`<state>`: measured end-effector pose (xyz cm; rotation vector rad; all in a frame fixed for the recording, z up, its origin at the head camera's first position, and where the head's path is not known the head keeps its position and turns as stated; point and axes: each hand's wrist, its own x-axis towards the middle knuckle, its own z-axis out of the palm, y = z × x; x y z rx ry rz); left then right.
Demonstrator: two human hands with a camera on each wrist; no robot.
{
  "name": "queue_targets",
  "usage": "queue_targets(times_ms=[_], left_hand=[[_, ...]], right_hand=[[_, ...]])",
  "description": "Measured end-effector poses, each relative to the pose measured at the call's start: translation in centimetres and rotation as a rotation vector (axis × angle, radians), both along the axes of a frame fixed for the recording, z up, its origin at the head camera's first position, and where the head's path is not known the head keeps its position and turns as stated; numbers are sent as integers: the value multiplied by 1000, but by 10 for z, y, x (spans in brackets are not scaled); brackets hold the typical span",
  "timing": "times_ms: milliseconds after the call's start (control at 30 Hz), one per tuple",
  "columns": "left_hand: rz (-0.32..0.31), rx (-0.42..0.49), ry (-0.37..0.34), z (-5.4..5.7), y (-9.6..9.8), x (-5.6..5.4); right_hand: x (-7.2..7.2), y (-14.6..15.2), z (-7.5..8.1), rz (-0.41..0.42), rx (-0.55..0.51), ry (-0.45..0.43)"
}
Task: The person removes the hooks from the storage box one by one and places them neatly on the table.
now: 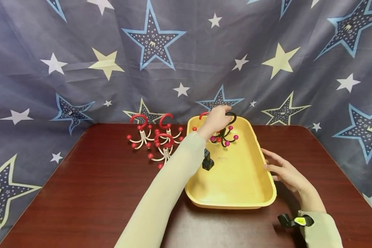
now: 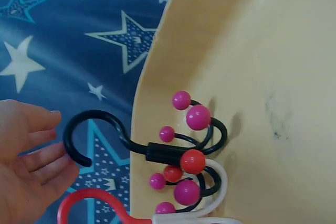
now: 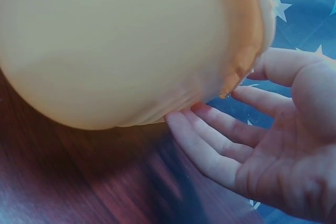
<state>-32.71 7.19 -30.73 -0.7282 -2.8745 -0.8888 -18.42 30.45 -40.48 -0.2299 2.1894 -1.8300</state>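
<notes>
Apart from the right hand [image 1: 286, 172], which, loosely spread, touches the side of the yellow tub [image 1: 241, 175], seemingly to steady it, the left hand [image 1: 218, 119] is relaxed beside the overhanging hook [image 2: 94, 114] of a black rack [image 2: 165, 153] (contact is unclear) lying in that tub.

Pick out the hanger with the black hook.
The magenta-balled hanger in the yellow tray, by the left hand; the other hooks are red.

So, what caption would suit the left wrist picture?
Left hand at the curved end of a black, pink-balled multi-arm hook, yellow tray behind.
</notes>
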Motion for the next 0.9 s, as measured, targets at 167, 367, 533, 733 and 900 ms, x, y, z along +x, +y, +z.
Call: queue_targets(times_ms=[167, 367, 533, 733, 900], left_hand=[[26, -26, 14, -6, 3, -2], [60, -57, 91, -8, 4, -4], [78, -52, 130, -10, 1, -3], [89, 13, 138, -6, -5, 0], [77, 45, 168, -1, -8, 3]], right_hand=[[-1, 0, -1, -5, 1, 2], [-1, -1, -1, -7, -3, 0], [0, -2, -1, -5, -7, -4], [0, -1, -2, -10, -14, -4], [0, 0, -2, -5, -11, -4]])
